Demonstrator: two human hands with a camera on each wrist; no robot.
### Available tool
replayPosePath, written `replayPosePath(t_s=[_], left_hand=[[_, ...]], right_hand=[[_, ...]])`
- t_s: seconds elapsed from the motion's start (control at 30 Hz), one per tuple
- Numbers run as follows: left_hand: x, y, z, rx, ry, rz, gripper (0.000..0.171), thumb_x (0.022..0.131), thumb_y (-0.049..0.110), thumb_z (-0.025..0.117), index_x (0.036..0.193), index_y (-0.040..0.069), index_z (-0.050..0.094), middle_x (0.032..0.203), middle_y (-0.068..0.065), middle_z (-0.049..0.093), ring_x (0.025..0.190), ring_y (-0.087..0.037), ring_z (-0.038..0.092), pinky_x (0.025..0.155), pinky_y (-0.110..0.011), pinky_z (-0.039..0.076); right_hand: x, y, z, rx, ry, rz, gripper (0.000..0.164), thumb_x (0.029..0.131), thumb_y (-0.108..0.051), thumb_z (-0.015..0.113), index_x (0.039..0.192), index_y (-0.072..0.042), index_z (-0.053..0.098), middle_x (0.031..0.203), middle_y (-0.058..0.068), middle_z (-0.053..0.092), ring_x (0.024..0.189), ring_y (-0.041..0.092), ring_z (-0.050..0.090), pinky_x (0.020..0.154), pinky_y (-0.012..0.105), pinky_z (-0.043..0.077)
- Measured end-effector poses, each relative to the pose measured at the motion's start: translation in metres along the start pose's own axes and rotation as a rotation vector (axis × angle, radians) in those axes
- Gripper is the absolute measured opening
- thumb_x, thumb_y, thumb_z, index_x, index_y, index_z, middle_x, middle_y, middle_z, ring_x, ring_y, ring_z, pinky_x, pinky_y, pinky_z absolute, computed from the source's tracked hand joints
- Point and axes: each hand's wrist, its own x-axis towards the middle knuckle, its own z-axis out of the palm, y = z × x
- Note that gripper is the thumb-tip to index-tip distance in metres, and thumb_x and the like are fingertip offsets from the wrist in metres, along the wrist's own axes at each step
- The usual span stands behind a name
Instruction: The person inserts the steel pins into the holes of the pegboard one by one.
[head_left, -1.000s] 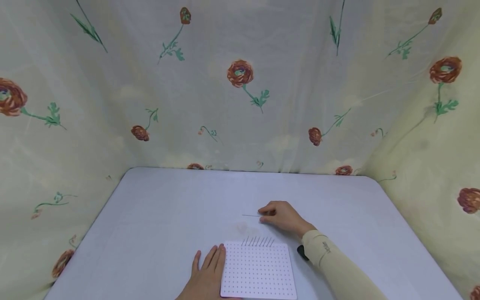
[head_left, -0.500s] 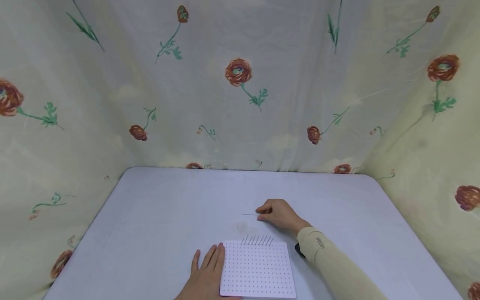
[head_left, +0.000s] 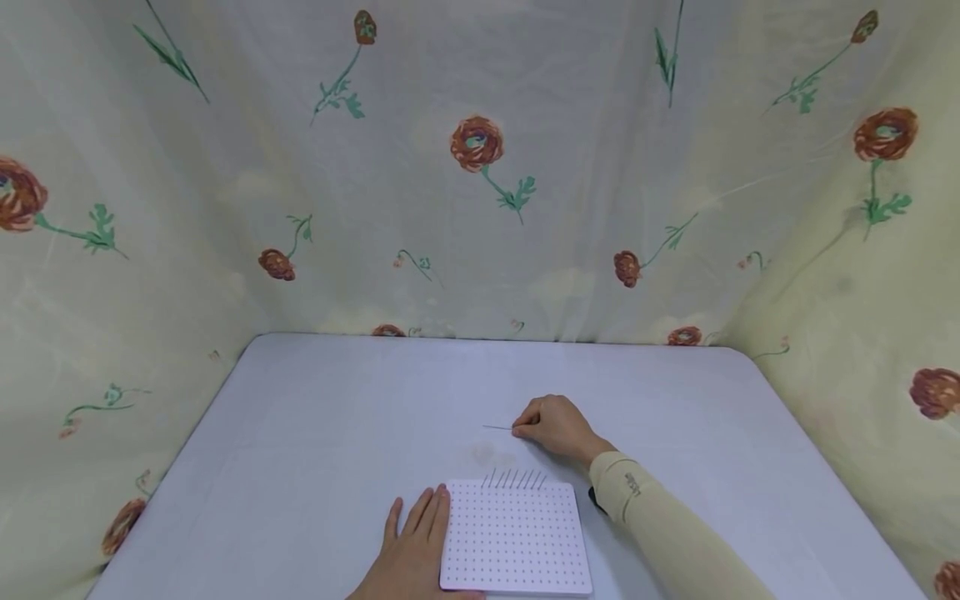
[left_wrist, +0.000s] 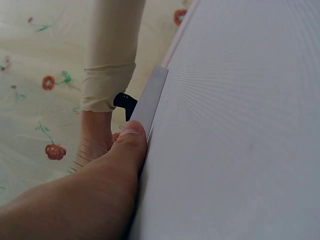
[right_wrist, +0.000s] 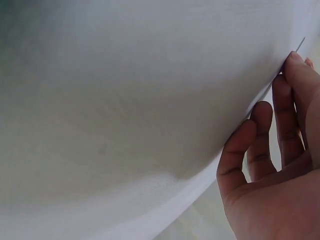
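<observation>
A white perforated board (head_left: 517,537) lies at the table's near middle, with several thin metal pins (head_left: 512,480) standing aslant along its far edge. My left hand (head_left: 411,546) rests beside the board's left edge with its fingers straight, and its thumb (left_wrist: 131,137) lies against the near side of the board (left_wrist: 151,95). Beyond the board, my right hand (head_left: 558,429) pinches one end of a thin metal pin (head_left: 498,427) between thumb and index finger, low at the tabletop. In the right wrist view, a tip of that pin (right_wrist: 301,44) shows past the fingertips.
The white table (head_left: 337,442) has rounded far corners. A flowered curtain (head_left: 480,250) surrounds it at the back and sides. A faint smudge (head_left: 491,456) marks the tabletop between the board and my right hand. Something black (head_left: 596,500) sits under the right sleeve.
My right thumb and index finger have come together on the pin, which earlier lay between parted fingertips. My left hand and the board stay in place; the head view has shifted slightly.
</observation>
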Motion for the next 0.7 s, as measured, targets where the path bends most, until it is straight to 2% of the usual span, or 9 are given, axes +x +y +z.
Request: replayPosePath(t_s=[0.37, 0.7], left_hand=[[0.0004, 0.0003, -0.0004, -0.009, -0.005, -0.001, 0.133, 0.072, 0.089, 0.061, 0.156, -0.009, 0.027, 0.163, -0.023, 0.034, 0.149, -0.04, 0.036, 0.115, -0.07, 0.024], [0.0006, 0.0014, -0.0036, -0.011, -0.055, -0.016, 0.134, 0.072, 0.09, 0.06, 0.157, -0.008, 0.025, 0.165, -0.023, 0.03, 0.152, -0.04, 0.031, 0.119, -0.065, 0.023]], right_hand=[[0.0, -0.0031, 0.001, -0.012, -0.01, 0.043, 0.005, 0.087, -0.024, 0.082, 0.084, -0.023, 0.079, 0.083, -0.01, 0.07, 0.078, 0.007, 0.056, 0.076, 0.03, 0.047], [-0.0009, -0.0029, 0.0026, -0.009, -0.008, 0.035, 0.004, 0.087, -0.025, 0.082, 0.086, -0.021, 0.079, 0.083, -0.012, 0.07, 0.079, 0.007, 0.057, 0.079, 0.032, 0.048]])
